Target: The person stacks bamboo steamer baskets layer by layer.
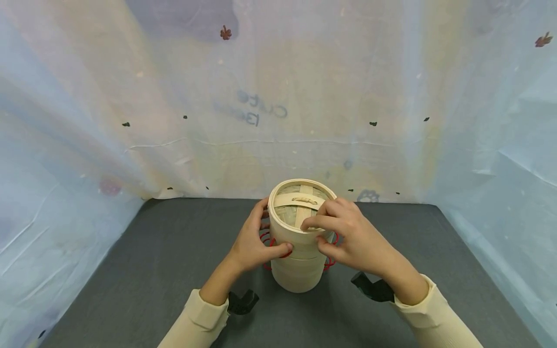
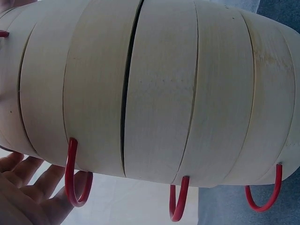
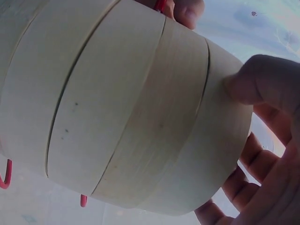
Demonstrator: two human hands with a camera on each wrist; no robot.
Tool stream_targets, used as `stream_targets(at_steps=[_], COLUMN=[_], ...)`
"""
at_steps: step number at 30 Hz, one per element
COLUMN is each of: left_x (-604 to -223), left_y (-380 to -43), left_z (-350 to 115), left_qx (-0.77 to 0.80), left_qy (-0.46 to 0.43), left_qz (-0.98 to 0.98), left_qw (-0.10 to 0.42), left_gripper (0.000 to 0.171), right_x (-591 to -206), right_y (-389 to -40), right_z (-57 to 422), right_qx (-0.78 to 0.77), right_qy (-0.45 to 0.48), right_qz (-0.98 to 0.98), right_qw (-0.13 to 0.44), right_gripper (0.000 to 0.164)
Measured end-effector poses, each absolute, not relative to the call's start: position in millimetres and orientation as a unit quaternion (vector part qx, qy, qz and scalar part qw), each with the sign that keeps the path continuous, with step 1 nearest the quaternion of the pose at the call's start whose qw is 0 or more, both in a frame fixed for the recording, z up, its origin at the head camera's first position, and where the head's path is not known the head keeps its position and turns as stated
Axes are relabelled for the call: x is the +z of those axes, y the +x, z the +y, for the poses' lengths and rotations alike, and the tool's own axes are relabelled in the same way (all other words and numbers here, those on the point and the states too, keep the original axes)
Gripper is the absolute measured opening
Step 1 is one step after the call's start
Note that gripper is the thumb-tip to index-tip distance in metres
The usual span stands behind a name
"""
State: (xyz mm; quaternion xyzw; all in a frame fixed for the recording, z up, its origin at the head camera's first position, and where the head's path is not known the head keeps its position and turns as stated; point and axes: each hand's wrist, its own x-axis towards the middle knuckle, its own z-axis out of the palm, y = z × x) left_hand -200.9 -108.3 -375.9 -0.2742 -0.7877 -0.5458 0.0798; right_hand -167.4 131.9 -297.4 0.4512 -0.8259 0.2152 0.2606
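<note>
A tall stack of pale bamboo steamer baskets [image 1: 298,278] stands upright on the dark table, topped by a woven steamer lid [image 1: 285,213] with a small twisted loop on its strap. My left hand [image 1: 250,246] grips the upper stack from the left, thumb across the front and fingers round the far side. At the lid's right front rim, my right hand [image 1: 352,237] pinches the edge, its thumb low on the outer wall and fingertips over the top. Red loop handles [image 2: 178,206] stick out from the stack's sides. A dark gap runs between two bands in the left wrist view.
Dark grey cloth covers the table [image 1: 174,270] on both sides of the stack. A pale, patterned plastic curtain [image 1: 313,96] hangs behind and at the sides. Black wrist mounts [image 1: 242,302] sit under both cuffs.
</note>
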Motion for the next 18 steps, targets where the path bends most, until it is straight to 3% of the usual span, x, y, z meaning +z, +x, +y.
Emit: stream_targets(at_steps=[10, 18], left_x=[-379, -375], left_y=[-203, -207], left_z=[-110, -127], left_qx=[-0.543, -0.506], left_qy=[-0.282, -0.299], left_qz=[-0.787, -0.8], left_qw=[0.081, 0.122], left_gripper=[0.092, 0.085], right_x=[-295, -287], right_y=[-170, -173], right_z=[135, 155], right_qx=[0.235, 0.239], right_qy=[0.443, 0.393], right_qz=[-0.827, -0.844], right_qw=[0.254, 0.274], right_gripper=[0.035, 0.051])
